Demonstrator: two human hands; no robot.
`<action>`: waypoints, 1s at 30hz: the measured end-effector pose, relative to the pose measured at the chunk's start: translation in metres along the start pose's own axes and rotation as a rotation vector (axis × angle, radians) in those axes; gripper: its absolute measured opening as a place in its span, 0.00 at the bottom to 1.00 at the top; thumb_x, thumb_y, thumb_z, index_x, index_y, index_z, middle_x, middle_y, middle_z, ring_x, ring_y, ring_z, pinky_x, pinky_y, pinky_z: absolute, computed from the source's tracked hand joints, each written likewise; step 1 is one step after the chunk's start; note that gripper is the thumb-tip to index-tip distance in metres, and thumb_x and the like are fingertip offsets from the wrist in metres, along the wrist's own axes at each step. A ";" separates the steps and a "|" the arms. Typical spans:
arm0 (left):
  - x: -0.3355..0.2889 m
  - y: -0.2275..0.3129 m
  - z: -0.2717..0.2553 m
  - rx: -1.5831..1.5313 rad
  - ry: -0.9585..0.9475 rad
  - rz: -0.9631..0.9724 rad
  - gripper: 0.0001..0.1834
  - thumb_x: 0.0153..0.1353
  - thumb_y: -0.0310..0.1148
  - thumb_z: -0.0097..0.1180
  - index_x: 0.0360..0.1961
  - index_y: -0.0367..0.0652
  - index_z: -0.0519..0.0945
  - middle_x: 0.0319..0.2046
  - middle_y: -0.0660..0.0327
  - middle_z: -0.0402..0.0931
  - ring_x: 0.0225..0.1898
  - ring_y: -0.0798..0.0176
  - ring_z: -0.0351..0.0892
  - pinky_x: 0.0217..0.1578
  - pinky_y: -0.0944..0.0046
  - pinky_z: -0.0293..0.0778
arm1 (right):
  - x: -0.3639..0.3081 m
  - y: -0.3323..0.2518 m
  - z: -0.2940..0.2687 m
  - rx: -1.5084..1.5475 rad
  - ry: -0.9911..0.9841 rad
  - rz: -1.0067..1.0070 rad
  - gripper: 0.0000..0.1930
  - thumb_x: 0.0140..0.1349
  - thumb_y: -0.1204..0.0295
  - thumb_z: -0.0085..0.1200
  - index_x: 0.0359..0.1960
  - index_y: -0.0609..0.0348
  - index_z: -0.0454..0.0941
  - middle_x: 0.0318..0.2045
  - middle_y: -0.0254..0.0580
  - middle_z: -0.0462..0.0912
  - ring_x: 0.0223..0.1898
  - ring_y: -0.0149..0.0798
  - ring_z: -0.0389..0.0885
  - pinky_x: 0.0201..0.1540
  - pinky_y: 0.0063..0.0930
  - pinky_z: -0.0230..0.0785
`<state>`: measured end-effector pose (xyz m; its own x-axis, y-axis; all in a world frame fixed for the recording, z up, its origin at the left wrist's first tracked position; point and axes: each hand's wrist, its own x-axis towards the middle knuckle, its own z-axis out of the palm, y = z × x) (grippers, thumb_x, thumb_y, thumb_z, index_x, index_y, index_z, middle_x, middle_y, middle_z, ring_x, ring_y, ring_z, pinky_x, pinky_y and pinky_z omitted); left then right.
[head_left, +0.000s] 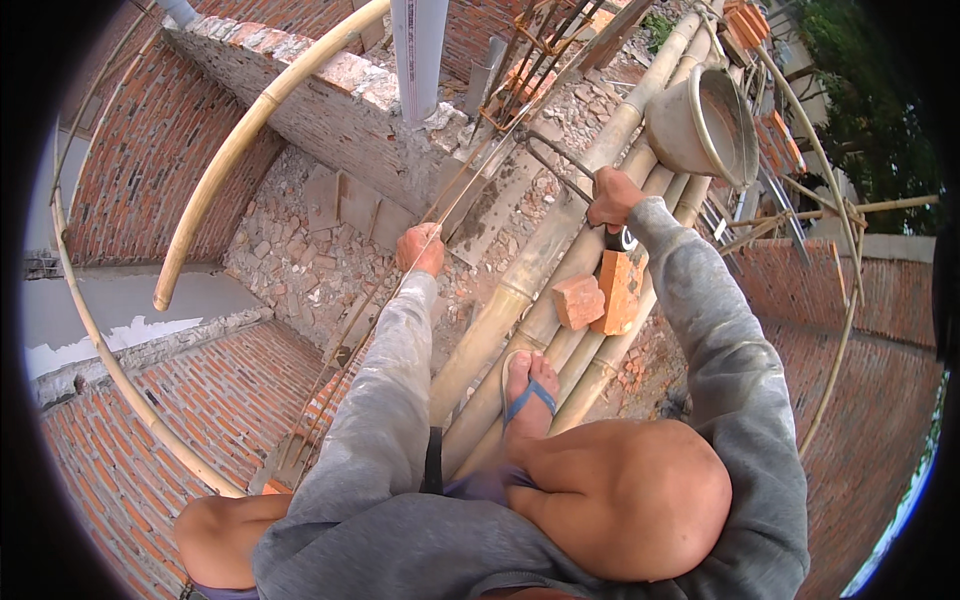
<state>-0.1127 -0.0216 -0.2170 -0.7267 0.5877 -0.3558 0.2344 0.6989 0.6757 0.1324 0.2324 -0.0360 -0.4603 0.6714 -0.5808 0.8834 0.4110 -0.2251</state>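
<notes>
Two hands: the left hand (pixel 420 248), near the middle of the frame, is curled beside a string (pixel 480 177); its fingertips are turned away, so whether it grips the string cannot be told. The right hand (pixel 614 197), right of center, is closed around a bar (pixel 560 154).
String: slants from the upper middle past the left hand toward the lower left, its lower end lost near the sleeve (pixel 375 385).
Bar: dark and bent, reaching up and left from the right hand, which covers its near end.
Round object (pixel 627 240): black and white, below the right hand, too covered to identify.
Bricks: one small brick (pixel 579 302) beside a longer brick (pixel 619 292), right of center on bamboo poles (pixel 530 278).
Bucket (pixel 672 123): gray, upper right, contents hard to make out.
Foot (pixel 528 388): in a blue-strapped sandal on the poles, lower middle; the other is out of sight.
Pipe (pixel 415 60): pale, cut off by the top edge.
</notes>
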 end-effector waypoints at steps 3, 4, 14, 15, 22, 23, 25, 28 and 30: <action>0.000 0.000 0.001 0.009 0.016 0.018 0.14 0.69 0.43 0.64 0.48 0.50 0.92 0.42 0.46 0.88 0.48 0.37 0.87 0.49 0.43 0.80 | 0.008 0.005 0.000 0.469 -0.085 0.164 0.11 0.46 0.80 0.65 0.30 0.71 0.76 0.21 0.42 0.77 0.20 0.41 0.82 0.19 0.36 0.73; 0.000 -0.001 0.001 0.009 0.033 0.019 0.12 0.68 0.42 0.65 0.47 0.52 0.93 0.42 0.46 0.89 0.47 0.37 0.87 0.49 0.43 0.80 | 0.010 0.007 -0.003 0.577 -0.135 0.171 0.11 0.46 0.81 0.65 0.30 0.71 0.76 0.20 0.41 0.76 0.19 0.41 0.81 0.19 0.35 0.72; -0.002 0.001 0.002 -0.010 0.034 -0.017 0.12 0.68 0.43 0.65 0.48 0.54 0.93 0.42 0.47 0.89 0.48 0.39 0.88 0.50 0.43 0.80 | -0.025 -0.016 0.029 -0.703 0.570 -0.057 0.10 0.53 0.71 0.60 0.35 0.61 0.85 0.29 0.49 0.87 0.33 0.48 0.91 0.30 0.43 0.79; -0.002 0.001 0.002 -0.011 0.022 -0.032 0.13 0.68 0.43 0.65 0.48 0.54 0.93 0.42 0.47 0.89 0.48 0.39 0.88 0.50 0.43 0.80 | -0.026 -0.019 0.033 -0.726 0.544 -0.019 0.09 0.54 0.71 0.60 0.35 0.61 0.86 0.29 0.49 0.87 0.34 0.49 0.91 0.32 0.42 0.80; 0.002 -0.006 0.002 -0.020 -0.003 0.004 0.13 0.70 0.44 0.62 0.47 0.53 0.92 0.43 0.46 0.88 0.47 0.38 0.87 0.49 0.42 0.80 | -0.008 -0.014 0.041 -0.313 0.360 -0.051 0.12 0.64 0.69 0.56 0.38 0.68 0.85 0.33 0.60 0.88 0.38 0.57 0.90 0.43 0.49 0.84; 0.003 -0.007 0.003 -0.013 -0.002 -0.003 0.13 0.70 0.44 0.62 0.47 0.53 0.92 0.42 0.46 0.88 0.47 0.38 0.87 0.49 0.42 0.80 | -0.003 -0.011 0.040 -0.237 0.354 -0.059 0.14 0.66 0.67 0.56 0.35 0.71 0.83 0.28 0.59 0.87 0.32 0.57 0.90 0.40 0.49 0.84; 0.003 -0.009 0.005 -0.021 -0.006 -0.020 0.12 0.69 0.42 0.62 0.45 0.52 0.92 0.41 0.47 0.88 0.47 0.38 0.87 0.48 0.42 0.80 | 0.007 -0.005 0.035 0.098 0.023 0.138 0.20 0.74 0.62 0.56 0.31 0.70 0.82 0.22 0.52 0.85 0.23 0.45 0.89 0.28 0.41 0.83; 0.002 -0.009 0.005 -0.048 0.000 -0.002 0.12 0.68 0.42 0.62 0.43 0.51 0.92 0.41 0.47 0.88 0.46 0.38 0.87 0.48 0.42 0.79 | 0.014 0.008 0.023 0.713 -0.277 0.265 0.19 0.78 0.62 0.54 0.33 0.66 0.83 0.23 0.45 0.87 0.23 0.36 0.88 0.24 0.34 0.81; 0.000 -0.008 0.003 -0.055 0.020 0.006 0.12 0.69 0.41 0.61 0.42 0.50 0.92 0.40 0.47 0.88 0.46 0.38 0.87 0.47 0.42 0.79 | 0.014 0.014 0.017 0.879 -0.376 0.262 0.17 0.77 0.61 0.57 0.36 0.64 0.82 0.25 0.43 0.87 0.23 0.36 0.88 0.24 0.37 0.80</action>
<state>-0.1124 -0.0257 -0.2242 -0.7382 0.5831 -0.3391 0.2033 0.6717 0.7124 0.1400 0.2372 -0.0610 -0.3176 0.3735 -0.8716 0.7742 -0.4285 -0.4658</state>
